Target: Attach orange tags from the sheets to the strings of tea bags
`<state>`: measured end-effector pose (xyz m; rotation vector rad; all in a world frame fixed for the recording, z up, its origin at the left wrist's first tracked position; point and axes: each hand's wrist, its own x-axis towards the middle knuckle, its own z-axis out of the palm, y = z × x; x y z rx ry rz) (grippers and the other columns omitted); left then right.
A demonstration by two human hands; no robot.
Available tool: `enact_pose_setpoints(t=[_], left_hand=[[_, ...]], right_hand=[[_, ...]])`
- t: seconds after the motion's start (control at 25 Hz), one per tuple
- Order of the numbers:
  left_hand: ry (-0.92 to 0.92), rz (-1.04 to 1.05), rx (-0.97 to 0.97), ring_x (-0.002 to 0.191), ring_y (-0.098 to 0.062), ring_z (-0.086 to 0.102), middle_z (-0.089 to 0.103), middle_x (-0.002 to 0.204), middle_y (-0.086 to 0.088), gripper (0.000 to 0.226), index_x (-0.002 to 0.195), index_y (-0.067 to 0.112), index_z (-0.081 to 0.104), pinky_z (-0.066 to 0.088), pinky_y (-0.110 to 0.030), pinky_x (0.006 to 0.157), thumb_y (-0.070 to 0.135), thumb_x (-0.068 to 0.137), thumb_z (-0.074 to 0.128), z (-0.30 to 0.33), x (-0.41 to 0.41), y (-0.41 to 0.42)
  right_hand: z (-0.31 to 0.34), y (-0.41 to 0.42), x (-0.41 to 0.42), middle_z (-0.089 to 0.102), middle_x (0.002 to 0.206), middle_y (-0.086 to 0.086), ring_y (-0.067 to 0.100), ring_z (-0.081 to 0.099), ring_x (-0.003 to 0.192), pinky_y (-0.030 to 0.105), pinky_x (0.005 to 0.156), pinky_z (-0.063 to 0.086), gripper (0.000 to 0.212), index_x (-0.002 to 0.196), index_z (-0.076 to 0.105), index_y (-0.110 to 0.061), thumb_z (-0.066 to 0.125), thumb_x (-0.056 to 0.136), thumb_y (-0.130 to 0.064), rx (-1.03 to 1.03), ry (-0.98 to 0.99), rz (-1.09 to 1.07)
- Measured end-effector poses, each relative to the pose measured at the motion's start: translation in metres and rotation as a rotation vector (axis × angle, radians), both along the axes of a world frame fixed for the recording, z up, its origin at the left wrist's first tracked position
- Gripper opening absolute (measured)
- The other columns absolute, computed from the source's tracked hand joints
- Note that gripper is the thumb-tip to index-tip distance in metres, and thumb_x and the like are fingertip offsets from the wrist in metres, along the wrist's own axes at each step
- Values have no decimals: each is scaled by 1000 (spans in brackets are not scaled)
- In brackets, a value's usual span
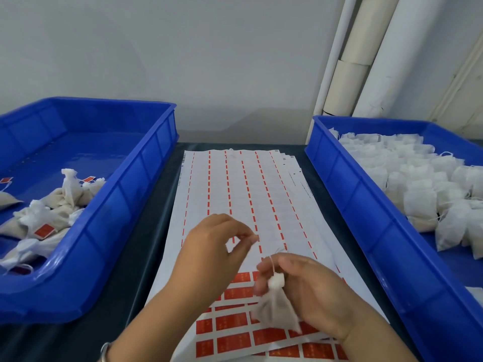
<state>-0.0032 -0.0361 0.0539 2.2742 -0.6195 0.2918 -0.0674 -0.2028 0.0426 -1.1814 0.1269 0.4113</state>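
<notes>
A small tea bag (274, 307) hangs in the air just above the near end of a sheet of tags (235, 194), low and right of centre. Its gathered white top sits against the fingers of the right hand (311, 288), which curl round it, so this grip is closed on the bag. A thin string (272, 262) rises from the bag's top between the two hands; where its upper end goes is too blurred to tell.

The left hand (214, 246) hovers just above and left of the bag, thumb and forefinger pinched tightly together, the other fingers curled. Whether that narrow grip holds the string's end or a tag cannot be told. A metal bangle (104, 351) circles the left wrist.

Under both hands the sheet lies lengthwise on a dark desk (146, 257), on top of more sheets. Most of it is stripped to white backing with thin orange dashes; whole orange tags (232, 321) remain only in the rows nearest the person.

On the left of the desk stands a blue tray (125, 205) holding several tea bags with orange tags on them (44, 229). On the right a second blue tray (347, 184) is packed with plain white tea bags (418, 194). White pipes (366, 56) run up the pale wall behind.
</notes>
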Motion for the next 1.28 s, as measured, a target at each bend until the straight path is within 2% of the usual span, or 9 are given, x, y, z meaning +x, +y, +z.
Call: enact_pose_setpoints(t=[0.16, 0.24, 0.36, 0.48, 0.6, 0.76, 0.88, 1.04, 1.28], left_hand=[[14, -32, -44, 90, 17, 47, 48, 76, 35, 3, 78, 44, 59, 42, -4, 59, 44, 80, 62, 4, 0, -6], [110, 15, -46, 86, 15, 50, 49, 78, 34, 11, 74, 48, 52, 38, -4, 58, 46, 80, 62, -1, 2, -6], [277, 46, 94, 82, 7, 50, 49, 95, 32, 11, 85, 48, 51, 38, -6, 73, 51, 81, 61, -21, -1, -10], [308, 21, 283, 106, 2, 45, 48, 127, 25, 36, 113, 42, 56, 38, -19, 95, 57, 80, 59, -45, -12, -18], [285, 43, 359, 129, -4, 37, 36, 144, 21, 60, 131, 37, 47, 31, -26, 107, 63, 78, 56, -62, -17, -24], [281, 59, 441, 141, -8, 21, 23, 152, 19, 68, 140, 39, 35, 18, -33, 113, 68, 80, 48, -71, -18, -27], [249, 31, 520, 143, -12, 16, 20, 153, 15, 66, 142, 38, 32, 13, -34, 113, 66, 83, 44, -73, -13, -28], [219, -8, 600, 143, -15, 14, 21, 153, 12, 61, 142, 36, 33, 13, -35, 114, 62, 87, 40, -74, -10, -29], [217, -20, 630, 143, -14, 17, 24, 153, 11, 52, 142, 35, 35, 15, -35, 114, 54, 93, 37, -69, -10, -29]], right_hand=[[-2, -3, 6, 59, 58, 6, 17, 60, 63, 30, 80, 51, 27, 83, 76, -14, 53, 81, -28, -58, -103, -164], [-3, -9, 7, 49, 50, 3, 13, 50, 50, 26, 69, 50, 25, 85, 76, -14, 57, 79, -29, -117, -98, -246], [-5, -23, 6, 42, 47, 2, 11, 36, 41, 22, 48, 41, 23, 82, 75, -11, 60, 77, -28, -168, -36, -289], [-13, -29, 8, 40, 45, 3, 10, 31, 39, 22, 43, 34, 23, 79, 75, -8, 57, 87, -19, -216, 34, -283], [-25, -27, 14, 41, 46, 3, 10, 30, 39, 22, 42, 31, 28, 79, 75, -8, 52, 94, -16, -238, 70, -306], [-32, -20, 24, 58, 57, 4, 10, 36, 38, 22, 43, 36, 22, 79, 74, -12, 58, 92, -19, -438, 134, -344], [-35, -16, 28, 66, 67, 3, 9, 41, 38, 22, 45, 41, 21, 76, 73, -18, 60, 92, -22, -584, 157, -346], [-36, -13, 29, 67, 66, 1, 8, 42, 37, 21, 46, 41, 20, 79, 72, -18, 58, 93, -23, -615, 137, -314], [-37, -8, 27, 71, 68, -12, 1, 47, 32, 14, 42, 41, 22, 74, 68, -25, 56, 93, -27, -767, 62, -319]])
